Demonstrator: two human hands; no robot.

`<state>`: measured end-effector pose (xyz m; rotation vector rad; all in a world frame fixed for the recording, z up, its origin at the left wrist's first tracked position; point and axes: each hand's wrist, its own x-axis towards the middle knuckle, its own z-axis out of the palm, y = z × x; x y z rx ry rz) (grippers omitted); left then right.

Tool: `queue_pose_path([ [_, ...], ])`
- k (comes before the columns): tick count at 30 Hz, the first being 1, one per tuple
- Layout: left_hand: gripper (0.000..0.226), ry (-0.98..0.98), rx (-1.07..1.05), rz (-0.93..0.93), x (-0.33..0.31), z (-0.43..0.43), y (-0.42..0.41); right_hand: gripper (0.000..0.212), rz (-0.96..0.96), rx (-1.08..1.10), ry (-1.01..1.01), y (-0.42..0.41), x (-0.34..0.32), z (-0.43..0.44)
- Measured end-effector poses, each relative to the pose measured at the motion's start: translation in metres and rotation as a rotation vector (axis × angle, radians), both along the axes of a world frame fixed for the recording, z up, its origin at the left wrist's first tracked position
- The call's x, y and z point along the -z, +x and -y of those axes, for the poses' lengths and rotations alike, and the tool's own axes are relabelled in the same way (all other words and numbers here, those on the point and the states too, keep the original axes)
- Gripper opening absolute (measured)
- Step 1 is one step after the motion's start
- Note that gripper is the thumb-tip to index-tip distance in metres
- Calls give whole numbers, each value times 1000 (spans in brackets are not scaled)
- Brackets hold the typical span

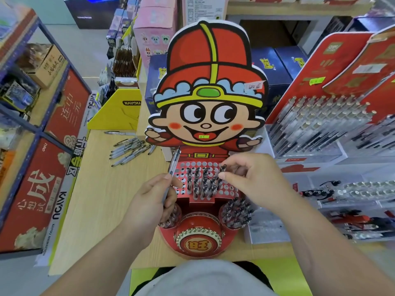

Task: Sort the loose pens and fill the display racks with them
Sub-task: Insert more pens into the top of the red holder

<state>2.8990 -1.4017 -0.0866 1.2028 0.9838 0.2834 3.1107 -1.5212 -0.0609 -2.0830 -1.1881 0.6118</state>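
Surface (96, 210) of pale wood carries one cartoon display rack (210, 92), a red-hatted figure standing upright straight ahead of the person. To its right stand clear acrylic racks (316, 129), already dense with pens. At the figure's foot a red perforated tier (229, 190) slopes toward the person. Dark pens fill its middle columns, too crowded to count exactly, while the holes on both flanks are empty. Below it sit two round cups, the left cup (171, 221) partly hidden and the right cup (237, 212) full of pens.

The loose pens (130, 150) lie in one heap ahead and to the left, well apart from both hands. There are roughly ten, overlapping, with their long axes running diagonally from near-left to far-right. One single pen (119, 132) lies apart behind them. The left hand (149, 201) is nearer that heap.

The left hand pinches one clear pen (174, 163) by its lower part. Its long axis is steeply tilted, its top leaning away, just beside the tier's empty left holes, so seating it there looks like a short move to the right and down. The right hand (252, 178) pinches the top of one dark pen (222, 170) standing in the tier, its other fingers loosely curled.
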Motion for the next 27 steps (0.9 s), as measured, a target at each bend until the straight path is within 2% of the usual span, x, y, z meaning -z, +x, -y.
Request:
queue_pose_path([
  [5,35,-28,-28,1,-2,1,4,10,35,8,-22,1,0,-11],
  [11,35,-44,-35,15,-1,0,3,12,83,-105,-165,0,-4,-29],
  [27,34,-60,14,87,-8,-2,-4,13,207,-185,-469,-2,-28,-45],
])
